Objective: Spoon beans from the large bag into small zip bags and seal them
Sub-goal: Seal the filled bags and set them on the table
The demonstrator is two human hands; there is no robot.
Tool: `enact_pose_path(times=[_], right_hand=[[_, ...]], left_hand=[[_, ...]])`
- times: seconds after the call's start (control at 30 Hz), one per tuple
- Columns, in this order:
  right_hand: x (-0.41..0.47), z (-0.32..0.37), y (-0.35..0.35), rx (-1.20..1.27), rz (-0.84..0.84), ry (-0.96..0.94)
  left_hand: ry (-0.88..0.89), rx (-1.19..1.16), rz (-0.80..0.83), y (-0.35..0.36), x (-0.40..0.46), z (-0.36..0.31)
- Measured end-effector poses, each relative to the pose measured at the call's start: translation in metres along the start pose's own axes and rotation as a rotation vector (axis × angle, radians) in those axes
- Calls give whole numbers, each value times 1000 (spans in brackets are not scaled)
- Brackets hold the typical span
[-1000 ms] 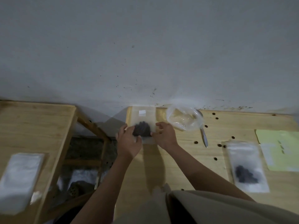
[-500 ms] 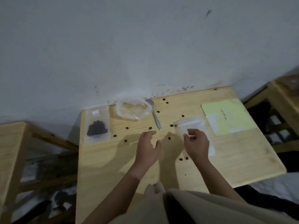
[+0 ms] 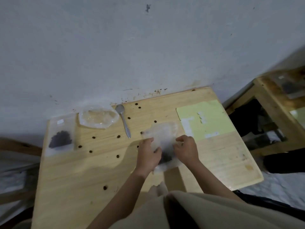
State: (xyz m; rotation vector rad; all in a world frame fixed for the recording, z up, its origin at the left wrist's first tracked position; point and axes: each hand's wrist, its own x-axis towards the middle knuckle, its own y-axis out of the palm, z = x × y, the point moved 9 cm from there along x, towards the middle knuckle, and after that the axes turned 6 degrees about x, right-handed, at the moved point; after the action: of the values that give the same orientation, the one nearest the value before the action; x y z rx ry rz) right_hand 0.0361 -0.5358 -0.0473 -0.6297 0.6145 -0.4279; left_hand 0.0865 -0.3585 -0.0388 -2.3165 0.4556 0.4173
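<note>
A small clear zip bag (image 3: 165, 136) with dark beans in its lower part lies between my hands at the middle of the wooden table (image 3: 69, 176). My left hand (image 3: 149, 154) holds its left side and my right hand (image 3: 186, 149) holds its right side, fingers curled on the plastic. A second small zip bag (image 3: 60, 138) with dark beans lies flat at the table's back left corner. The large clear bag (image 3: 98, 117) sits crumpled at the back by the wall, and a metal spoon (image 3: 123, 120) lies just right of it.
Several loose dark beans (image 3: 118, 136) are scattered over the table. A yellow-green sheet (image 3: 208, 119) with white labels lies at the back right. Another wooden table (image 3: 280, 90) stands to the right, and a grey wall (image 3: 148, 47) runs behind.
Both hands left the bean bag at the back left and moved right. They now hold the other zip bag, drawn toward the table's middle. The view swung right.
</note>
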Motion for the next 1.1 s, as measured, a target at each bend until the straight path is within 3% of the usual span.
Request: enact_pose_path(times=[0.3, 0.53, 0.67, 0.83, 0.97, 1.03, 1.1], right_hand=[[10, 11, 9, 31, 103, -87], [9, 20, 9, 44, 55, -133], [9, 20, 2, 316, 56, -95], [15, 7, -18, 734, 113, -7], [24, -4, -42, 808, 159, 26], [40, -12, -59, 763, 95, 34], [65, -24, -87, 627, -82, 22]], left_hand=[[-54, 73, -37, 7, 8, 6], [-54, 83, -95, 1, 5, 5], [-49, 15, -151, -9, 0, 4], [22, -281, -206, -24, -4, -18], [90, -380, -138, -24, -3, -53], [123, -390, -102, -21, 0, -66], [145, -398, -73, -19, 3, -75]])
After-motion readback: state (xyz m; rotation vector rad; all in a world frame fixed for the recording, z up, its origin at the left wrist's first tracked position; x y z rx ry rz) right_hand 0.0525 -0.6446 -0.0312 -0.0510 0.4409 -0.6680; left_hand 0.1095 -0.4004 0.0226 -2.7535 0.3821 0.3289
